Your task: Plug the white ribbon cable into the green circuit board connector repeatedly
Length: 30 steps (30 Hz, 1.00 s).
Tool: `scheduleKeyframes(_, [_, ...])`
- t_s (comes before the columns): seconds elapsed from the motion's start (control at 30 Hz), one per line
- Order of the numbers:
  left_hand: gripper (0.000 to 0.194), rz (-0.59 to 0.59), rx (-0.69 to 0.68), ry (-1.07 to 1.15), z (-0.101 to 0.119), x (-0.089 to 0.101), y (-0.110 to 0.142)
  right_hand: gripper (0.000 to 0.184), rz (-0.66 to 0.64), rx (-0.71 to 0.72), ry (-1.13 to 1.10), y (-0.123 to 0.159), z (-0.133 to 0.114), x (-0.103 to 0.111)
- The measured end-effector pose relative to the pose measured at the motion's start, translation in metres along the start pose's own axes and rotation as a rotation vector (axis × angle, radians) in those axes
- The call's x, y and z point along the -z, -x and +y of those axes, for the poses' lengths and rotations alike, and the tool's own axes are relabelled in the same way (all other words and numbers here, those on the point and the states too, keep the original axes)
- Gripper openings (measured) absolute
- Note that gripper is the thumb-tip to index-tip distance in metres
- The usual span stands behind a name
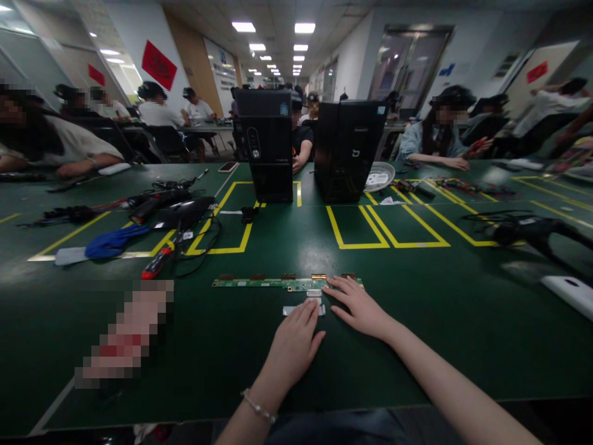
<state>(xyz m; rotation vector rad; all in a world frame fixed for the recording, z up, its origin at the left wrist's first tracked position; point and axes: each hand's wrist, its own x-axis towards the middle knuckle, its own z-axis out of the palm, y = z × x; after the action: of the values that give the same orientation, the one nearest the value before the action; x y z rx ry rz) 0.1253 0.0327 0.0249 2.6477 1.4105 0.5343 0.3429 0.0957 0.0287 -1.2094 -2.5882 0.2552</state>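
Note:
A long narrow green circuit board (259,283) lies flat on the dark green table (417,321) in front of me. A small pale flat cable piece (296,309) lies just below its middle. My left hand (291,349) lies flat with fingers stretched out, fingertips touching that pale piece. My right hand (359,306) rests flat and spread on the table, fingertips on the board's right end. Neither hand grips anything.
Two black computer towers (266,145) (347,151) stand behind the board. A red-handled screwdriver (155,264), blue glove (113,242) and black cables (185,216) lie to the left; a white device (569,290) lies right. Other people sit round the table.

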Motion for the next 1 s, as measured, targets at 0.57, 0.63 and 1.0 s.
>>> scheduleKeyframes(0.57, [0.049, -0.055, 0.019, -0.02, 0.0057, 0.0042, 0.0, 0.046, -0.025, -0.012, 0.012, 0.0003, 0.0006, -0.0016])
scheduleKeyframes(0.63, [0.049, -0.067, 0.02, -0.027, 0.006, 0.0046, -0.0003, 0.046, -0.018, -0.007, 0.013, 0.0006, 0.0017, -0.003])
scheduleKeyframes(1.0, [0.047, -0.028, 0.032, -0.023, 0.0044, 0.0016, -0.0006, 0.046, 0.013, 0.012, 0.011, 0.0004, 0.0044, -0.0078])
